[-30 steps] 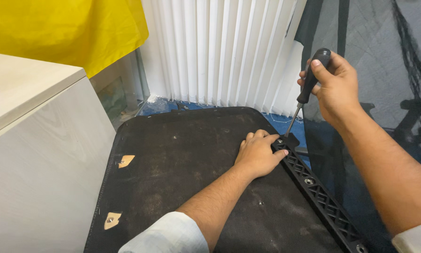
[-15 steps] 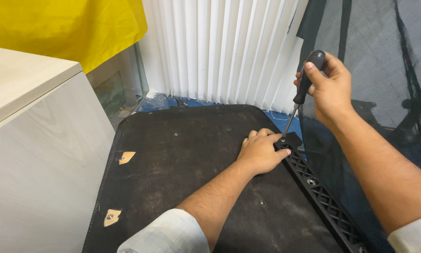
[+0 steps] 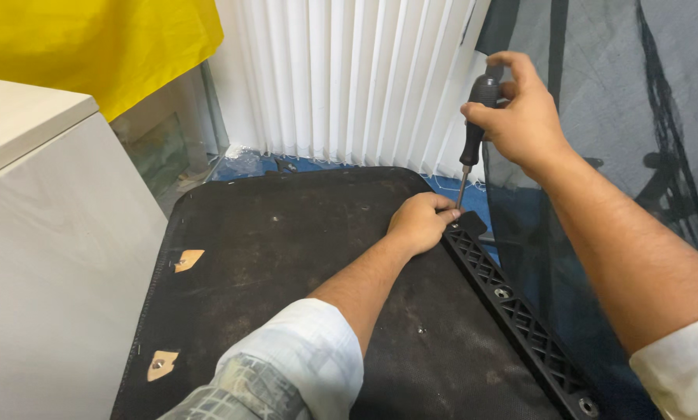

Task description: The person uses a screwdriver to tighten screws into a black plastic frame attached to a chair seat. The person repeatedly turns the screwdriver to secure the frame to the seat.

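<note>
A large black fabric-covered panel (image 3: 302,264) lies flat before me. Along its right edge runs a black plastic lattice strip (image 3: 520,315) with screws in it. My left hand (image 3: 420,222) rests closed on the panel at the strip's far end, fingers pressed by the strip's tip. My right hand (image 3: 520,117) grips the black handle of a screwdriver (image 3: 470,132), held nearly upright. Its metal tip comes down at the far end of the strip, right beside my left fingers.
A white cabinet (image 3: 46,257) stands against the panel's left side. White vertical blinds (image 3: 341,78) hang behind, yellow cloth (image 3: 92,47) at upper left. Dark mesh fabric (image 3: 621,155) hangs on the right. Two tan patches (image 3: 187,259) with screws sit near the panel's left edge.
My right hand and the screwdriver handle have shifted slightly up and left, bringing the tool more upright. My left hand has stayed at the strip's end.
</note>
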